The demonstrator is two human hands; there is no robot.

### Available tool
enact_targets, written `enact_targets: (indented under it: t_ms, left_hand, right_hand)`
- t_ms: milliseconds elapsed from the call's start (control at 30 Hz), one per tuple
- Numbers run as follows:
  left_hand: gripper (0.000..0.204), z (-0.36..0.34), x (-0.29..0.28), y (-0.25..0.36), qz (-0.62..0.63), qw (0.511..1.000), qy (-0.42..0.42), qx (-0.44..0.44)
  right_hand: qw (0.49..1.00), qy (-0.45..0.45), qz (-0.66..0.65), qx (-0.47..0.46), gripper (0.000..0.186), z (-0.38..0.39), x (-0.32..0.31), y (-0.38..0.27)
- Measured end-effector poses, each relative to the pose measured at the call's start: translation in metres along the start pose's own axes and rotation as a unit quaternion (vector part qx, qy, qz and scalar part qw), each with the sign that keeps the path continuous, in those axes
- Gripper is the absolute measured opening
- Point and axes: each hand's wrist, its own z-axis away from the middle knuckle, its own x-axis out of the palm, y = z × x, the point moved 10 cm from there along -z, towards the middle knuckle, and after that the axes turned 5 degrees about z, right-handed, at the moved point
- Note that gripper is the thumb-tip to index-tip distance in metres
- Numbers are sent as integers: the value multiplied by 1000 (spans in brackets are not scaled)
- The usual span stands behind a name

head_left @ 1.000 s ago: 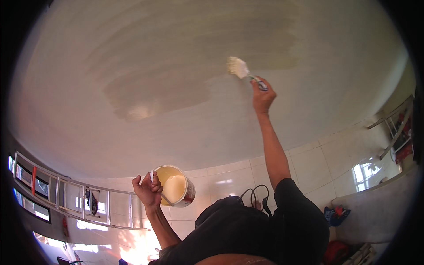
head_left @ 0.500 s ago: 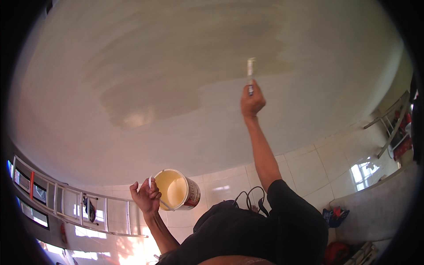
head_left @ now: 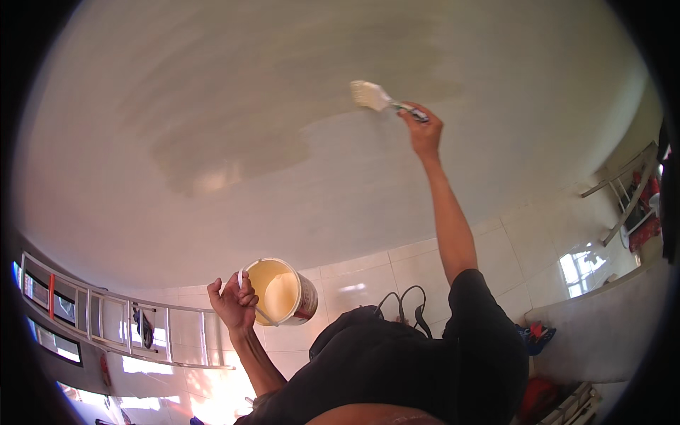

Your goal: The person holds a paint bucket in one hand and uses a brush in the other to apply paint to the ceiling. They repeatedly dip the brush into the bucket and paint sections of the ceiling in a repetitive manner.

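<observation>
My right hand (head_left: 425, 132) is closed around the handle of a wide paintbrush (head_left: 370, 95). Its pale bristles are at the wall (head_left: 340, 177), pointing left, along the lower border of a darker, damp-looking patch (head_left: 283, 78). At the lower left, my left hand (head_left: 236, 300) has its fingers curled around the handle of a paint bucket (head_left: 306, 300). Cream-coloured paint (head_left: 282, 292) shows inside the bucket, which hangs tilted beside the hand. A bright glare spot lies on the lower left of the dark patch.
A metal ladder (head_left: 185, 338) lies at the left, with a dark thing hanging on it. Glossy pale tiles (head_left: 358, 285) cover the floor below the wall. Another metal frame (head_left: 623, 202) stands at the far right. A low grey ledge (head_left: 588, 326) runs along the right side, with a blue-and-red item (head_left: 538, 337) near it.
My right hand has risen slightly and shifted right. The brush has turned from upright to pointing left, its bristles now farther left. My left hand still holds the bucket, a little higher in view.
</observation>
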Motion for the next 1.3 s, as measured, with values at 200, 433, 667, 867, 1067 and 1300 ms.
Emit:
enact_targets:
  t_ms: [200, 433, 667, 867, 1067, 1300]
  left_hand:
    - [60, -1, 5, -6, -6, 997, -80, -17]
    - [60, 0, 38, -8, -30, 993, -103, -45]
    - [61, -10, 70, -9, -71, 979, -164, -98]
    - [65, -9, 102, -11, -76, 969, -207, -112]
    - [64, -16, 116, -19, -89, 965, -215, -122]
    - [64, -13, 131, -32, -89, 956, -238, -147]
  right_hand:
    - [970, 178, 165, -23, 19, -27, -158, -22]
    - [994, 38, 102, 18, 19, 27, -103, -111]
    - [937, -333, -6, 103, 16, 159, 58, -176]
    - [861, -492, 124, 48, 18, 240, 137, -177]
    - [776, -570, 271, -21, 23, 287, 178, -153]
    - [729, -599, 327, -51, 20, 304, 177, -131]
